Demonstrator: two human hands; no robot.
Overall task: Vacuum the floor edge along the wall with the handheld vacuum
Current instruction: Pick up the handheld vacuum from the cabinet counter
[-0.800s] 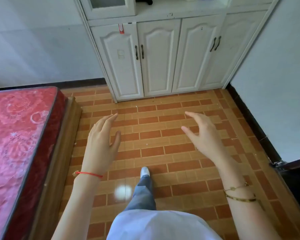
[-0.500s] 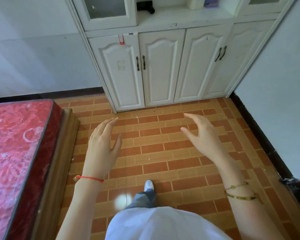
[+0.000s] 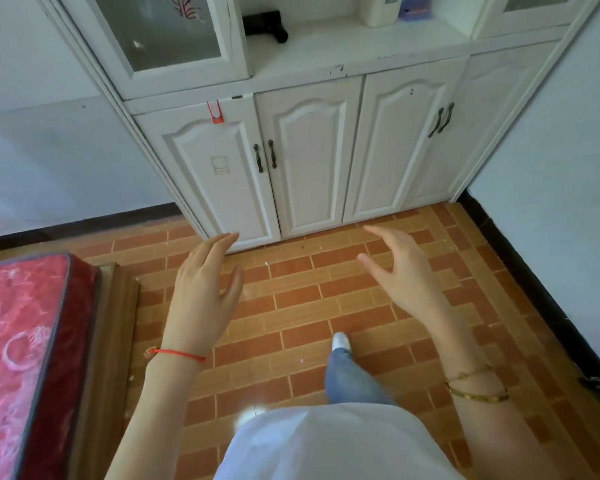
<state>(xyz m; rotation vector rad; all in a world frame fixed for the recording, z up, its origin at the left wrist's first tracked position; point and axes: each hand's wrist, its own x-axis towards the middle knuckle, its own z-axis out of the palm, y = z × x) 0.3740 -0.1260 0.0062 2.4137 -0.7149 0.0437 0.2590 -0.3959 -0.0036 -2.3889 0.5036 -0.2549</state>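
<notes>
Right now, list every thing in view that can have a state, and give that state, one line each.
left hand: open, fingers relaxed, holds nothing
right hand: open, fingers spread, holds nothing
lower cabinet doors: all closed
glass cabinet door: closed
black object on the shelf: lying down, untouched; too dark to identify
floor: small pale specks scattered near the cabinet base
mattress: lying flat on its wooden frame

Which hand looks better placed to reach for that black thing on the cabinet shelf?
Probably the left hand: the black object lies almost straight above it in view. The right hand is open too, but off to the side.
</notes>
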